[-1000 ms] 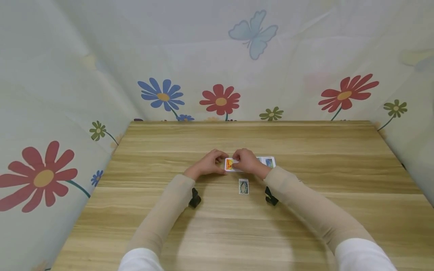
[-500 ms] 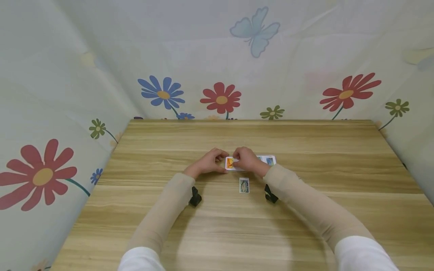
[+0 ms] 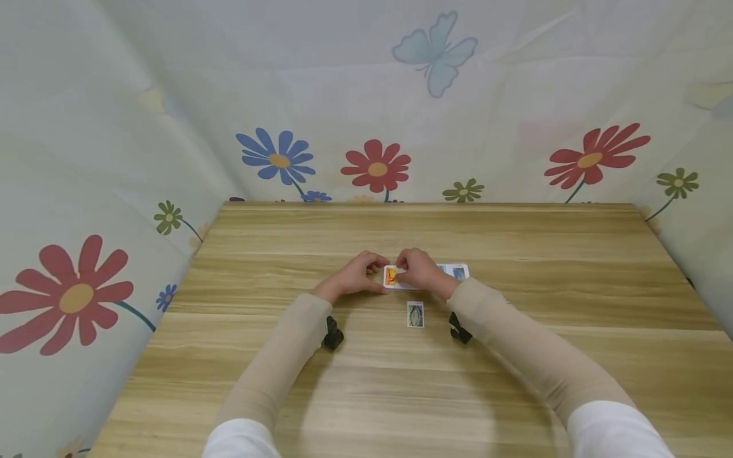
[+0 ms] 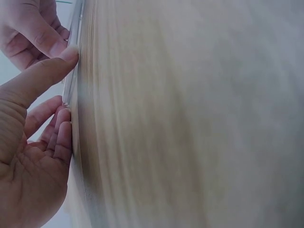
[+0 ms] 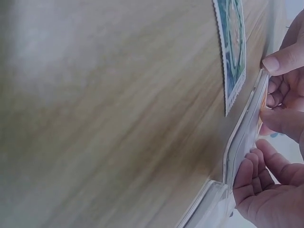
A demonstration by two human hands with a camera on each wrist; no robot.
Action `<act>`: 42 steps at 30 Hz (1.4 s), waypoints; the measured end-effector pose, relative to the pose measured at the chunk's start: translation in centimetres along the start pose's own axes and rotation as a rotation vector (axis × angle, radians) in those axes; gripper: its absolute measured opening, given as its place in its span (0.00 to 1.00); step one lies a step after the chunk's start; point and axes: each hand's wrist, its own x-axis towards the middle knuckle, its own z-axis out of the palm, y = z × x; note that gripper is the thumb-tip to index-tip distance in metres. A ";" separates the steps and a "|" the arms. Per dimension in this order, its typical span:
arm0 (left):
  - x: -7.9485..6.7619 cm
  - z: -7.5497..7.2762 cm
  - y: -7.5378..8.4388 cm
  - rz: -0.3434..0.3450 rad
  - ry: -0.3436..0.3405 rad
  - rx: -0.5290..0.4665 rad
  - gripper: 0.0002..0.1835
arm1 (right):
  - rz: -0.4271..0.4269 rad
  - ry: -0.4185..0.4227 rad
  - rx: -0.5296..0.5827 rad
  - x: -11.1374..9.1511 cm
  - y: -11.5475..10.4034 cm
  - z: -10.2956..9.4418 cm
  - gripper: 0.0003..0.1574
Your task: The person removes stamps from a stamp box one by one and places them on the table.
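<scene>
A flat, white, clear-edged stamp holder [image 3: 405, 286] lies on the table, with an orange stamp [image 3: 390, 276] at its left end. My left hand [image 3: 359, 275] grips that end, thumb at the near edge and fingers at the far edge. Over the holder, my right hand [image 3: 420, 272] has its thumb and curled index finger at the orange stamp, pinching it; the contact is partly hidden. Beyond the right wrist, a blue stamp [image 3: 459, 273] shows on the right part. A loose green-bordered stamp [image 5: 236, 52] lies on the table in front of the holder.
The wooden table [image 3: 366, 381] ends at a flower-printed cloth wall [image 3: 321, 95] behind and at both sides. Black wrist devices [image 3: 333, 334] hang below both forearms. In the right wrist view, a second clear-edged section [image 5: 206, 204] adjoins the holder.
The head view has shifted slightly. Both hands keep nearly the same place at the holder, with little visible movement of the fingers.
</scene>
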 end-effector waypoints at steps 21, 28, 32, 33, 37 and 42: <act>-0.1 0.0 0.1 0.003 0.002 -0.011 0.32 | -0.001 -0.033 -0.019 0.3 0.0 -0.3 0.15; -0.3 0.0 0.4 0.006 0.006 0.003 0.32 | -0.004 -0.015 0.004 -0.1 -0.4 -0.3 0.14; -0.3 0.0 0.5 0.000 0.006 -0.005 0.32 | -0.031 0.008 -0.006 -0.1 -0.5 -0.1 0.13; -0.4 0.0 0.5 0.000 0.007 -0.004 0.32 | -0.035 0.012 -0.008 -0.1 -0.5 -0.1 0.14; -0.4 0.0 0.4 0.001 0.004 -0.007 0.32 | -0.048 0.027 -0.002 -0.1 -0.6 0.1 0.14; -0.3 -0.1 0.4 0.003 -0.004 -0.015 0.32 | -0.064 0.032 0.025 0.0 -0.7 0.2 0.14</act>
